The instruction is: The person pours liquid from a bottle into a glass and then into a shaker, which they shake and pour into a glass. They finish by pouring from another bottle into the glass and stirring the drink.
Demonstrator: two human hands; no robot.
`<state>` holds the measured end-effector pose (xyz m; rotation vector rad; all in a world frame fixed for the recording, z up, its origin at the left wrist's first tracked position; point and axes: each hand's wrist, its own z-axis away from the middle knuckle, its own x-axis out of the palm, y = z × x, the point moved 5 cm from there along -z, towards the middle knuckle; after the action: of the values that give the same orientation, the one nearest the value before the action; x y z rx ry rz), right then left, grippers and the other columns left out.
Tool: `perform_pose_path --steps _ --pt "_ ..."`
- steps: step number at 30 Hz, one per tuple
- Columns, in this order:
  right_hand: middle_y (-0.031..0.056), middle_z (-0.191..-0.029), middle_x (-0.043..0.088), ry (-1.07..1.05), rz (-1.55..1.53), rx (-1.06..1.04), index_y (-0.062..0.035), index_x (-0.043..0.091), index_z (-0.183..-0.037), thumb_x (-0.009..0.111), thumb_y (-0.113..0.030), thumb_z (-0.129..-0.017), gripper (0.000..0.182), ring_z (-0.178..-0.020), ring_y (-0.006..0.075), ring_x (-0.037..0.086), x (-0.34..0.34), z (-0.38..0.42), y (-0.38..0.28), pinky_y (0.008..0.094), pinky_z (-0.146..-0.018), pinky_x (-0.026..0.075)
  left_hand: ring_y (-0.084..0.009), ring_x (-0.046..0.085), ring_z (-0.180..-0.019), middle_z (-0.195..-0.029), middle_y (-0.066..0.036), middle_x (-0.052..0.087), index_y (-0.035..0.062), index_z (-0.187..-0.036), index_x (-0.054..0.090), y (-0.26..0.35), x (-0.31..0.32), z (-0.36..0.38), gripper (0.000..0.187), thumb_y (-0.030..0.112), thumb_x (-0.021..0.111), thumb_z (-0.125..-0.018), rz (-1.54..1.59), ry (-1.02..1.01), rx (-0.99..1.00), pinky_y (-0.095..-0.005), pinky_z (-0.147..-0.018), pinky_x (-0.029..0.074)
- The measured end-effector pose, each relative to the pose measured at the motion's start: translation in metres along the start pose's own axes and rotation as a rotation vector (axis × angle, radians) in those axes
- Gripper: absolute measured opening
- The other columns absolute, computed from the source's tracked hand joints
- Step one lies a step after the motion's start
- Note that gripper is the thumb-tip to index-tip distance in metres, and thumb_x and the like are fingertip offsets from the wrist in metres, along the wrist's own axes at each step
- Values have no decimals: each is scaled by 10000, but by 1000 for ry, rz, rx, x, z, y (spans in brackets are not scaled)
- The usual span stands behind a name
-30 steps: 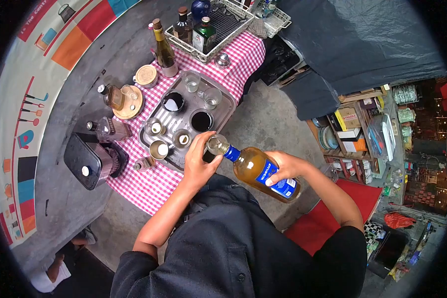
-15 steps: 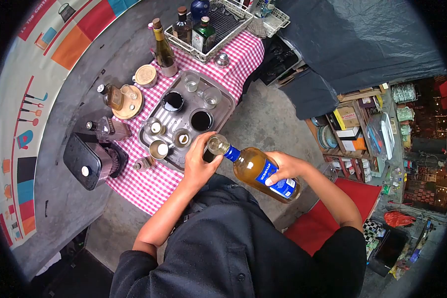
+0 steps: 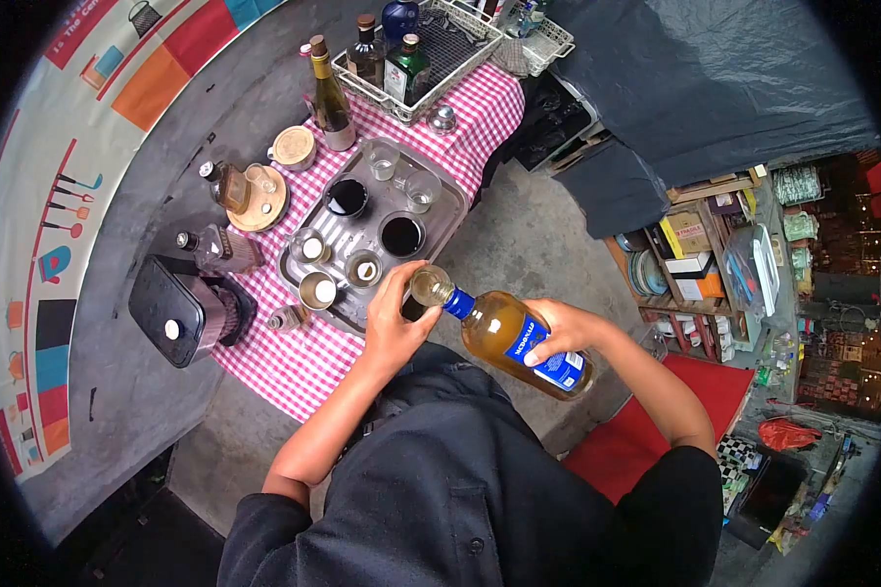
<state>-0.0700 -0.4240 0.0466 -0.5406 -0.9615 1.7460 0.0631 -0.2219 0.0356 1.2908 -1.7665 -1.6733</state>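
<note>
My right hand [image 3: 558,331] grips a bottle of amber liquid [image 3: 504,333] with a blue label, tilted so its blue neck points left. The bottle's mouth meets a small clear glass [image 3: 427,287], which my left hand [image 3: 394,323] holds by its side, just off the near right corner of a metal tray [image 3: 452,203]. On the tray stand several small cups and glasses; two hold dark liquid [image 3: 400,236].
A red-checked cloth [image 3: 294,362] covers the low table. A wine bottle [image 3: 329,95], a wire basket of bottles [image 3: 411,59], wooden coasters [image 3: 259,201] and a black appliance [image 3: 176,313] surround the tray. Cluttered shelves [image 3: 705,264] stand at right, a red mat [image 3: 646,430] beside me.
My hands, the bottle and the glass stay as they were. The view has shifted slightly. A person's hand seen at the lower left one second ago is gone.
</note>
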Motion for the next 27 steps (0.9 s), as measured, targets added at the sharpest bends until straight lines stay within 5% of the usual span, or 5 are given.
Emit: perform_pose_path --steps 19,21,27 --pt "98 -1034 682 -2 69 35 -5 542 -1215 848 -278 -697 661 -911 167 661 19 1 -8 336 -836 546 -305 627 -1114 -1176 -166 619 -17 -1212 549 0 -12 21 549 -10 752 -701 -7 30 36 -361 -963 497" --pt "98 -1126 655 -48 76 102 -5 483 -1318 854 -285 -675 793 -1010 171 630 23 -1 -2 345 -913 512 -305 625 -1118 -1179 -167 617 -17 -1213 549 1 -17 25 556 -11 757 -697 4 31 26 -359 -965 495" --pt "95 -1148 648 -33 56 74 -11 469 -1339 869 -261 -664 823 -1030 173 626 47 -7 -18 353 -927 507 -307 621 -1121 -1191 -168 612 -9 -1224 551 1 -37 44 566 -11 752 -695 41 73 4 -361 -967 493"
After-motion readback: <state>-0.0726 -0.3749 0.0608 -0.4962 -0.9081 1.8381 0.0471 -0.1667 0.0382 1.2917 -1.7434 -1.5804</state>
